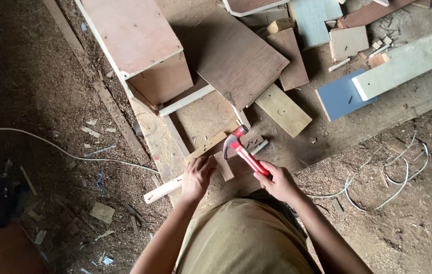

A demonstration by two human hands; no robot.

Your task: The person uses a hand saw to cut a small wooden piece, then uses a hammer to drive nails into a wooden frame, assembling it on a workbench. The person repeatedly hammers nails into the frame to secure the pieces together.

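Observation:
My right hand (pixel 278 181) grips the red handle of a claw hammer (pixel 241 149), whose steel head sits over a thin wooden strip (pixel 207 146). My left hand (pixel 197 176) presses down on the wood pieces just left of the hammer, fingers curled on a small brown block (pixel 224 167). A pale slat (pixel 163 190) runs out to the left beneath that hand. All of this lies on a sawdust-covered floor in front of my knees.
A plywood box (pixel 139 45) stands at the upper left beside a large brown board (pixel 236 58). Offcuts, a blue panel (pixel 340 96) and a pale green plank (pixel 409 63) lie at the upper right. White cables (pixel 398 177) trail across the floor.

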